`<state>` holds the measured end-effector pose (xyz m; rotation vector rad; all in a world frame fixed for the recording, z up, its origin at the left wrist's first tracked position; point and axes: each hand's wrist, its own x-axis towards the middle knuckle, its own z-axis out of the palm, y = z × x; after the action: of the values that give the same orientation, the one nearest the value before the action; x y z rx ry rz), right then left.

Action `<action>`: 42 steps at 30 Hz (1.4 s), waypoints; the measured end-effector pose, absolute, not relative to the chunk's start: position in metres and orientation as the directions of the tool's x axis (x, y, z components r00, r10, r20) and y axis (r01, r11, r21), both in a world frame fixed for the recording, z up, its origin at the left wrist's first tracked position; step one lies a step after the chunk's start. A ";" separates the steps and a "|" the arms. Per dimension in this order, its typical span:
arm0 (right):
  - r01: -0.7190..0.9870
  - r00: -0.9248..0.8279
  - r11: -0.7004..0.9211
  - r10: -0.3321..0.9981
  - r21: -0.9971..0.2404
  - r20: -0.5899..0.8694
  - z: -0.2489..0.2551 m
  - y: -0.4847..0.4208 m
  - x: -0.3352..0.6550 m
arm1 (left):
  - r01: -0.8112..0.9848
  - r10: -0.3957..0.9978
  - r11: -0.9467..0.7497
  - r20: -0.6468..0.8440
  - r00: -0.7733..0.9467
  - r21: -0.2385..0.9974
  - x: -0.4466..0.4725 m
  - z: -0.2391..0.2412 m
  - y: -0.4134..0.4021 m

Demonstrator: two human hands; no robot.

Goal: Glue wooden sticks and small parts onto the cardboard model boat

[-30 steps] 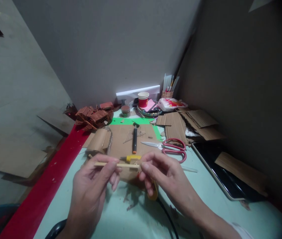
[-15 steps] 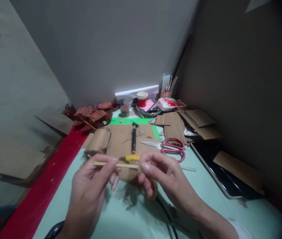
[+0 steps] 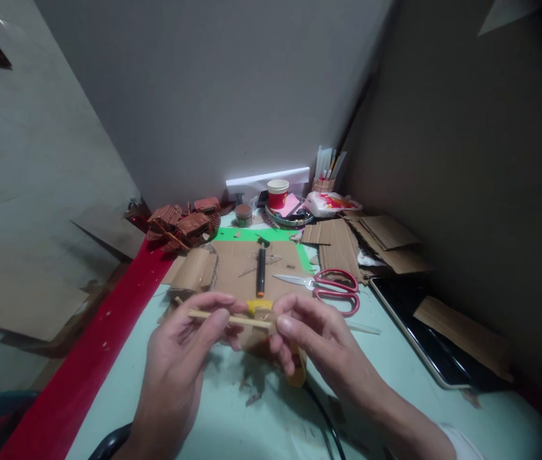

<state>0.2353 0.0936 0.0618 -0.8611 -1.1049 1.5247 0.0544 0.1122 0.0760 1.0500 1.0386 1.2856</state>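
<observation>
My left hand [image 3: 179, 361] pinches a thin pale wooden stick [image 3: 242, 321] between thumb and fingers. The stick lies nearly level, pointing right. At its right end my right hand [image 3: 316, 335] is closed, thumb against fingertips, on a small tan piece [image 3: 273, 324] that looks like cardboard and touches or nearly touches the stick. Fingers hide most of that piece. Under both hands rests a yellow hot glue gun [image 3: 297, 375], partly covered by my right hand, its black cord trailing toward me. A clear glue stick [image 3: 364, 328] shows to the right of that hand.
Beyond my hands, a cardboard sheet [image 3: 235, 271] carries a black pen-shaped cutter [image 3: 261, 271] and red-handled scissors [image 3: 335, 291]. A black tablet [image 3: 395, 319] lies right, under a cardboard strip [image 3: 462, 331]. Brown-painted cardboard pieces [image 3: 191, 225] and a paper cup [image 3: 278, 195] stand farther back.
My left hand has shifted slightly right, and its lower fingers have curled in. The grips on the stick and small piece stay the same. The whole view has moved a little.
</observation>
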 end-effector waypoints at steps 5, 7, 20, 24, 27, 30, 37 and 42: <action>-0.337 -0.246 -0.050 0.969 -0.940 0.037 0.062 0.092 0.236 | -0.190 0.999 -0.011 0.020 0.041 0.982 0.055 0.075 0.110; -0.343 -0.244 -0.048 0.969 -0.938 0.040 0.062 0.092 0.236 | -0.165 0.998 -0.025 0.034 0.050 0.986 0.055 0.075 0.110; -0.277 -0.257 -0.013 0.964 -0.961 0.061 0.061 0.092 0.238 | -0.133 0.994 -0.021 0.035 0.104 0.991 0.054 0.072 0.110; -0.208 -0.230 -0.009 0.972 -0.978 0.039 0.067 0.092 0.236 | -0.117 0.995 -0.011 0.023 0.102 0.993 0.055 0.071 0.110; -0.192 -0.217 -0.041 0.976 -0.981 0.001 0.070 0.094 0.233 | -0.108 0.994 -0.011 0.023 0.107 0.994 0.056 0.070 0.109; -0.173 -0.209 -0.050 0.978 -0.984 -0.013 0.072 0.095 0.231 | -0.093 0.994 -0.011 0.021 0.110 0.996 0.057 0.070 0.108; -0.241 -0.242 -0.051 0.970 -0.969 0.009 0.062 0.096 0.231 | -0.054 0.993 0.017 -0.011 0.122 0.998 0.060 0.075 0.107; -0.351 -0.274 -0.131 0.961 -0.927 -0.032 0.055 0.097 0.231 | -0.131 0.993 0.012 0.003 0.115 0.991 0.061 0.075 0.105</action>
<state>0.2313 0.0970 0.0550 -0.8439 -1.0640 1.6186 0.0614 0.1054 0.0752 1.1611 1.0307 1.1812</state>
